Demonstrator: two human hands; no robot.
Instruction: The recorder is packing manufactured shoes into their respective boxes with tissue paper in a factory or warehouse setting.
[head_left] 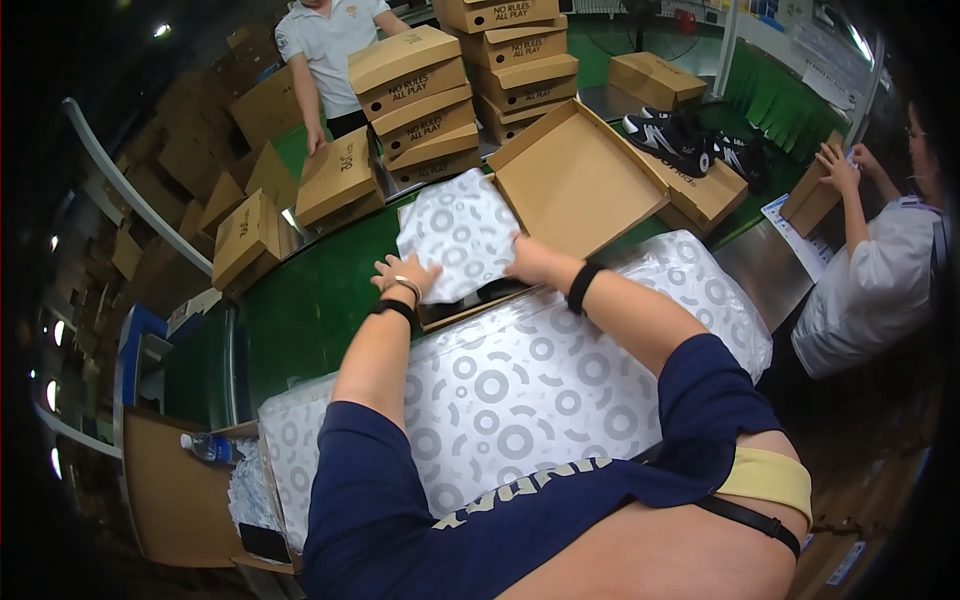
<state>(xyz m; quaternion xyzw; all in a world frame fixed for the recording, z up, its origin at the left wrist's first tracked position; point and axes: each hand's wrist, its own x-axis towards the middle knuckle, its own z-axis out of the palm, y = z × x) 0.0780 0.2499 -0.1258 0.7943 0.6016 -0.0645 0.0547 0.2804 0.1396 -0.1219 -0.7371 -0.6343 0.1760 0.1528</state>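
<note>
An open brown cardboard shoe box (575,180) lies on the green conveyor belt (310,310), lid tipped back. A sheet of white tissue paper with grey ring patterns (455,235) covers its contents. My left hand (405,277) presses on the sheet's near left edge. My right hand (530,260) grips the sheet's right edge beside the lid. Both wrists wear dark bands. A thick stack of the same patterned paper (520,390) lies between me and the box.
Closed brown boxes (420,95) are stacked at the belt's far side, where a person in a white shirt (325,45) stands. Black sneakers (680,140) rest on another open box. A person at right (870,270) handles a box. A water bottle (210,447) lies lower left.
</note>
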